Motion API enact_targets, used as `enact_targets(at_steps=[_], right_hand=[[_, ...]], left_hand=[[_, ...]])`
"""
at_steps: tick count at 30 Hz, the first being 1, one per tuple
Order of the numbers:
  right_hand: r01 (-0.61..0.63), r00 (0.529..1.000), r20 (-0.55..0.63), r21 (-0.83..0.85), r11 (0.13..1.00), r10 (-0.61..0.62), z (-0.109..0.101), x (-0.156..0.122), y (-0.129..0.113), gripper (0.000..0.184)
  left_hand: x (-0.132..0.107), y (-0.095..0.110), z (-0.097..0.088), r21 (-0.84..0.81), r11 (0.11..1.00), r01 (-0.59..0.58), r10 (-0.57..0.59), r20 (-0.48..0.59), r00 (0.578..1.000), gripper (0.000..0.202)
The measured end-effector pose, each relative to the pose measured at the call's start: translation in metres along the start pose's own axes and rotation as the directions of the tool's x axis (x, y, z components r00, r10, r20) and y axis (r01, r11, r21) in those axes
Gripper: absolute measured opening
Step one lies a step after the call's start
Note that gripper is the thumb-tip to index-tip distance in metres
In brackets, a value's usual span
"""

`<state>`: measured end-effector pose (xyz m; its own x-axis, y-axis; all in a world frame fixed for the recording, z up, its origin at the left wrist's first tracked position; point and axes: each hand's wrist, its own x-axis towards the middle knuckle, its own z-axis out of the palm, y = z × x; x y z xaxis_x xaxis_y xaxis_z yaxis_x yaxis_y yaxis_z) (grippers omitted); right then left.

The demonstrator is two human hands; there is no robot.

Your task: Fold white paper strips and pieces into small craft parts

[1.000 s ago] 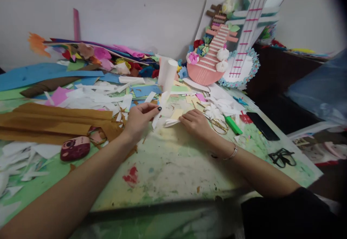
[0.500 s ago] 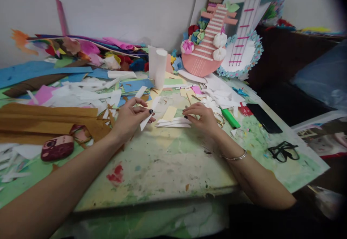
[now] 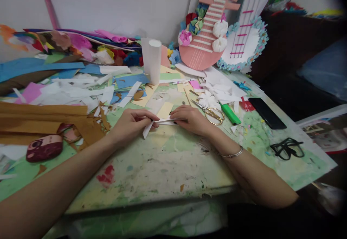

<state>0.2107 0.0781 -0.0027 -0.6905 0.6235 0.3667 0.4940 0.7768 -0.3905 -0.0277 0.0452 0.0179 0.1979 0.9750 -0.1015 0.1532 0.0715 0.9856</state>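
Between the thumb and fingers of my left hand (image 3: 135, 124) is a narrow white paper strip (image 3: 148, 129), its pointed end slanting down toward me. My right hand (image 3: 189, 119) has its fingers closed over the right end of some folded white paper strips (image 3: 165, 120) lying on the table. Their left end meets the fingertips of my left hand. Just behind them lies a pale yellow paper piece (image 3: 166, 109). Gold-handled scissors (image 3: 214, 115) rest to the right of my right hand, next to a white paper flower (image 3: 208, 98).
A white paper roll (image 3: 155, 62) stands upright at the back. Pink paper instrument models (image 3: 202, 52) lean on the wall. On the right lie a green marker-like object (image 3: 230, 114), a phone (image 3: 267, 113) and glasses (image 3: 287, 148); on the left, brown paper (image 3: 43, 118) and a maroon case (image 3: 45, 148).
My right hand has moved left and closed on the folded white strips. My left hand, still holding its strip, has come down closer to them. The view has shifted slightly.
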Motion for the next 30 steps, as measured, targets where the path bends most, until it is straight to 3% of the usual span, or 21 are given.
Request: enact_targets(at_steps=[5,8,16,30], right_hand=[[-0.170,0.985,-0.039,-0.095,0.981,0.167,0.0051,-0.0010,-0.0012,0.018],[-0.118,0.993,-0.040,-0.108,0.987,0.115,0.0065,-0.0011,-0.0003,0.018],[-0.022,1.000,-0.019,-0.156,0.988,0.020,0.0095,0.0031,-0.0006,0.024],[-0.032,0.998,-0.066,-0.151,0.988,0.022,0.0112,0.0041,-0.0014,0.029]], left_hand=[[0.0020,-0.0050,-0.0005,-0.040,0.998,0.045,-0.044,0.017,0.999,0.020],[0.0025,-0.0037,-0.0012,-0.025,0.999,0.041,-0.042,-0.020,0.999,0.021],[0.0034,0.0025,-0.0013,0.084,0.992,-0.091,0.101,-0.117,0.988,0.014],[0.0041,0.0008,-0.0036,0.068,0.994,-0.081,0.091,-0.147,0.985,0.017]])
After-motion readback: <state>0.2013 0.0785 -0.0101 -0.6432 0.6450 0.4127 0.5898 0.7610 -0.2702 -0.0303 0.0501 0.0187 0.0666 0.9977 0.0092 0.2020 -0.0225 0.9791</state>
